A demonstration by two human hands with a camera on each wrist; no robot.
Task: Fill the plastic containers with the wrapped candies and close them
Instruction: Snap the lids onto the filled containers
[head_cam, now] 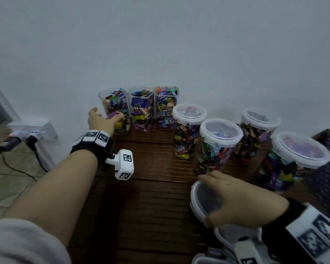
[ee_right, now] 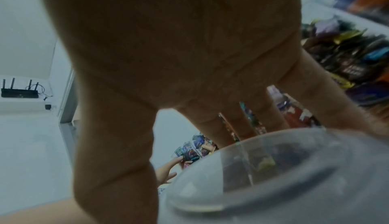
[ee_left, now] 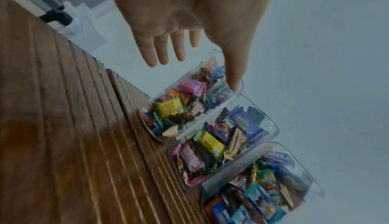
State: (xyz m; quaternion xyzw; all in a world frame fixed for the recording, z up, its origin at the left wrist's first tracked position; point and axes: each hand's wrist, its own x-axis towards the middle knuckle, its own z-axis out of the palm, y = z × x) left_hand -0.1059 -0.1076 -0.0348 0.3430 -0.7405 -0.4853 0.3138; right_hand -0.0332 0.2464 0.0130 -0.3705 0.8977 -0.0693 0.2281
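Note:
Three lidless clear containers full of wrapped candies stand in a row against the wall: the leftmost container [head_cam: 115, 111] [ee_left: 185, 101], a middle one [head_cam: 142, 109] and a right one [head_cam: 166, 106]. My left hand [head_cam: 107, 114] [ee_left: 197, 73] is open beside the leftmost one, thumb at its rim, fingers straight. Several lidded containers of candies [head_cam: 220, 141] stand to the right. My right hand [head_cam: 206, 200] [ee_right: 179, 169] spans the top clear lid [head_cam: 196, 193] [ee_right: 263, 177] of a small stack, fingers on its far rim, thumb on its near rim.
The slatted wooden table [head_cam: 151, 206] has bare boards in the middle and front. A purple patterned box [head_cam: 328, 168] stands at the right edge. On the tiled floor to the left lies a white power strip [head_cam: 34, 130] with cables. A white wall stands right behind the containers.

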